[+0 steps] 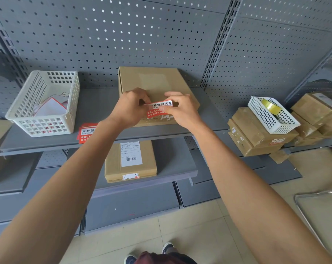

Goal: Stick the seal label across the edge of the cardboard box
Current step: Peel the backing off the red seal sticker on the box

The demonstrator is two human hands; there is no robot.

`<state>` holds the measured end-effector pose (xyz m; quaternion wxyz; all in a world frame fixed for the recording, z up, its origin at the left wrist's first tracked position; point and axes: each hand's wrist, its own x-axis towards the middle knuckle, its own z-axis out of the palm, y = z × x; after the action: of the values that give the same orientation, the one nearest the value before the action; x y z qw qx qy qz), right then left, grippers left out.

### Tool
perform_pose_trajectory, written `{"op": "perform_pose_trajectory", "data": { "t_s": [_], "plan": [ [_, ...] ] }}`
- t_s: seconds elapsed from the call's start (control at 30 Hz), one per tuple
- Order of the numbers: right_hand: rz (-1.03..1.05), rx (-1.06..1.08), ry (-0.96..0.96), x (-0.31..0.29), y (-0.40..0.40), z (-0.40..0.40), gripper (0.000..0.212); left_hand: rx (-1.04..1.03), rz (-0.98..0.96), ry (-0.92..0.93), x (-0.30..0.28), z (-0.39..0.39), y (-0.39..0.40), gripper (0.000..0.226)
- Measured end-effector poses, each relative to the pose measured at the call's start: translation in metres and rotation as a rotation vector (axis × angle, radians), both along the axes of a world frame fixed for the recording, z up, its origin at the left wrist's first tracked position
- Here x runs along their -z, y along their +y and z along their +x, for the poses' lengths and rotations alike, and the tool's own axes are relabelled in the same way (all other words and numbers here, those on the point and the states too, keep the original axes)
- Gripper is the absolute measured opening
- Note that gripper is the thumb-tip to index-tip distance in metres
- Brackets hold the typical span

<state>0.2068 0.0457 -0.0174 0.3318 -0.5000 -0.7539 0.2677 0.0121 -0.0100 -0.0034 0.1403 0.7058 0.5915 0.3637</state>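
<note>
A flat brown cardboard box point(153, 82) lies on the upper grey shelf point(96, 109), its near edge facing me. Over that near edge I hold a red-and-white seal label point(159, 108) printed with Chinese text. My left hand point(130, 108) pinches the label's left end. My right hand point(180, 109) pinches its right side with thumb and fingers. The label's white band sits at the box's top face and its red part hangs over the front edge. Whether the label touches the box I cannot tell.
A white basket point(45, 103) with label sheets stands at the shelf's left; more red labels point(86, 132) lie beside it. Another labelled box point(131, 161) rests on the lower shelf. At right, stacked boxes point(256, 134) carry a small basket point(271, 115) holding a tape roll point(270, 106).
</note>
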Motion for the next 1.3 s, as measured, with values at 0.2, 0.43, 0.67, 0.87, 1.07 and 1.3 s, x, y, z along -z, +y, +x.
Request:
{"op": "perform_pose_trajectory", "data": {
  "t_s": [0.2, 0.43, 0.67, 0.87, 1.07, 1.3],
  "plan": [
    [0.0, -0.024, -0.015, -0.0018, -0.0028, 0.0021, 0.016, 0.024, 0.045, 0.009, 0.002, -0.003, -0.0013, 0.008],
    [-0.004, -0.045, -0.003, -0.0022, -0.0036, 0.0043, 0.014, 0.066, 0.069, 0.061, 0.007, -0.0097, -0.0016, 0.01],
    [-0.007, -0.042, 0.001, -0.0018, -0.0032, 0.0034, 0.011, 0.064, 0.005, -0.004, 0.0026, -0.0085, -0.0021, 0.007],
    [-0.02, -0.046, 0.003, -0.0028, -0.0049, 0.0036, 0.009, 0.071, 0.004, 0.003, 0.0025, -0.0087, -0.0026, 0.009],
    [-0.024, -0.058, 0.003, -0.0032, -0.0068, 0.0034, 0.01, 0.066, -0.006, 0.0, 0.0017, -0.008, -0.0026, 0.01],
    [-0.029, -0.074, 0.005, -0.0049, -0.0076, 0.0056, 0.015, 0.093, 0.01, 0.04, 0.0012, -0.0103, -0.0043, 0.016]
  ]
}}
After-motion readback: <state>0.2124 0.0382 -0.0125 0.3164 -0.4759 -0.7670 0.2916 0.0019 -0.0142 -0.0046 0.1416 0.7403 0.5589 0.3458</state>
